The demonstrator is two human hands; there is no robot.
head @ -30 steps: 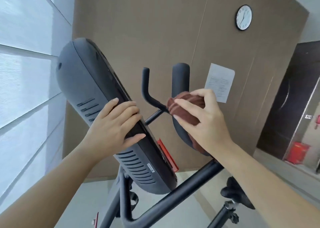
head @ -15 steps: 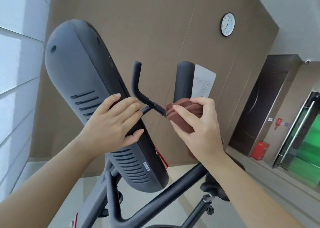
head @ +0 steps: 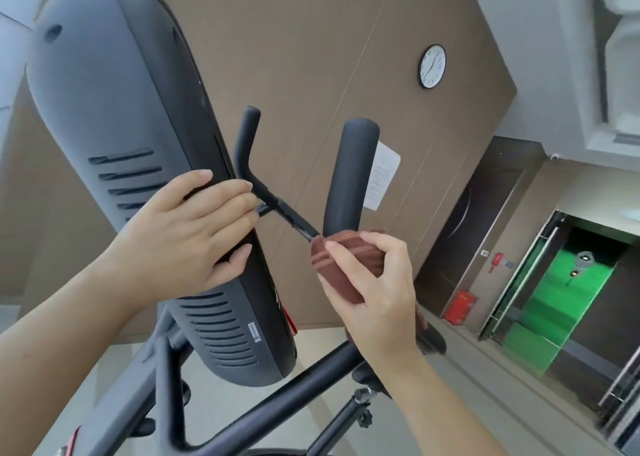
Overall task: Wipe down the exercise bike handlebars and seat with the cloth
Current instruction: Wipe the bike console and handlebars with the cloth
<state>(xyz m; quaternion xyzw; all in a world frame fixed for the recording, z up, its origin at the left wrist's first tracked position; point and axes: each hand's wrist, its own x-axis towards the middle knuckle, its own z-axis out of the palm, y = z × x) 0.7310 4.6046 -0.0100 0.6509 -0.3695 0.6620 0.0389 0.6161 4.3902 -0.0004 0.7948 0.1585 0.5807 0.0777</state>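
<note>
A: What has moved since the earlier frame?

B: The right hand (head: 377,293) has slid the cloth (head: 346,265) down the near bar (head: 351,175), from mid-bar to the bend at its base. The view has tipped up and to the right, so a glass door (head: 568,293) with a green floor behind it now shows.

A: Nearest first: how do the hands stand?

B: Both forearms enter from below. The left hand (head: 194,234) lies on the edge of the console (head: 131,150), fingers (head: 221,196) over the back and thumb under, a loose grip that steadies it. The right grip is pressed together on the bunched brown cloth, thumb in front and fingers round the back, and the cloth is wrapped about the bar's lower bend.

A: And behind them?

B: The thin far bar (head: 247,137) rises beside the console, joined to the near bar by a cross-piece (head: 291,216). Below runs the frame tube (head: 242,417). Beyond stand the brown wall (head: 311,57), a clock (head: 432,66) and a posted sheet (head: 382,175).

A: How far along is the task?

B: Judged early to middle. The near bar is being wiped. No cloth touches the far bar or cross-piece, and whether they have been cleaned cannot be told. A dark shape behind the right wrist may be the seat; it seems still to be done.
</note>
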